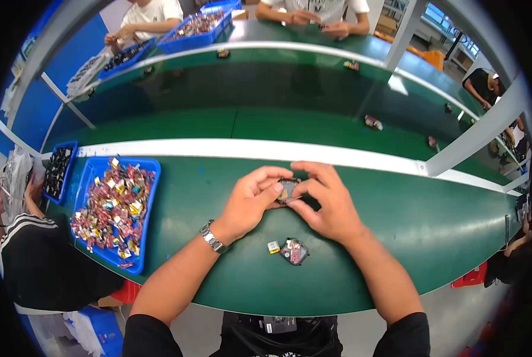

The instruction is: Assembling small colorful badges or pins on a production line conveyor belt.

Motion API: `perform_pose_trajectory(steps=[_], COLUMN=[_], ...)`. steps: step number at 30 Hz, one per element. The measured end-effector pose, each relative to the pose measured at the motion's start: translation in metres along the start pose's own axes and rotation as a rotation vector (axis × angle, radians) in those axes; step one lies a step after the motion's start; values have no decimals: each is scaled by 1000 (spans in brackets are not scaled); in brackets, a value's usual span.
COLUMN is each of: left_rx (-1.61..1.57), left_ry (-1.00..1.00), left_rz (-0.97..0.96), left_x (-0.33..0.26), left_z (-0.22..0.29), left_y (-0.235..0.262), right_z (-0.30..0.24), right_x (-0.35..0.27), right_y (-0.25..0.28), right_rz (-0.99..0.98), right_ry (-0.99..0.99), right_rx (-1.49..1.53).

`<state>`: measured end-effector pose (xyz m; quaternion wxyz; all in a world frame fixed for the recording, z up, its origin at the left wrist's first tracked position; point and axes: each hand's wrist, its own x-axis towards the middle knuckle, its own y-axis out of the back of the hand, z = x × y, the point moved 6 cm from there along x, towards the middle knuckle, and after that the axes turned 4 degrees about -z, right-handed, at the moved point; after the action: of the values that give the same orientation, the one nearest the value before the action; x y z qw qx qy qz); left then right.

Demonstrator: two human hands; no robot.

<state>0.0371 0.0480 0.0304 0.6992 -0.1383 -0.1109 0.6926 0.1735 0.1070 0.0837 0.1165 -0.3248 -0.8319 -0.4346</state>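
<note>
Above the green table, a small dark electronic housing [288, 189] with a grey and tan inside is held up between both hands. My left hand [251, 199] grips it from the left, thumb across its face. From the right, my right hand [330, 205] has fingers curled round its edge, thumb and forefinger pinched at the lower right corner; a thin pale edge shows there, too small to name. Just below, on the table, lie a second black housing [294, 251] with a reddish board in it and a small silver and yellow battery cell [273, 247].
At left stands a blue bin [153, 196] heaped with red-wrapped small parts. Beyond it is a smaller blue bin [71, 156] of black parts. A white rail [248, 148] borders a green conveyor belt [266, 122] carrying scattered parts. Co-workers sit across and at the left.
</note>
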Motion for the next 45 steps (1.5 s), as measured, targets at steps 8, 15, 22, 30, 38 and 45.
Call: perform_pose_trajectory(steps=[8,15,22,30,38,45], left_rx=[36,-60,-60,-23,-46,-85], left_ry=[44,34,41,57,65,41], left_rz=[1,-105,-125,-129,-86,-126], left_x=[1,0,0,0,-3,-4], left_z=[3,0,0,2,0,-4], left_y=[0,-4,-7,-8,-6,-1], right_z=[2,3,11,7,-2,-15], right_x=[-1,-5,-8,-8,-9,-9], right_y=[-5,-4,-5,-4,-6,-4], right_rz=[26,64,83,93,162,200], right_ry=[50,5,-69,-55,-19,21], right_rx=[-66,19,164,175,99,-36])
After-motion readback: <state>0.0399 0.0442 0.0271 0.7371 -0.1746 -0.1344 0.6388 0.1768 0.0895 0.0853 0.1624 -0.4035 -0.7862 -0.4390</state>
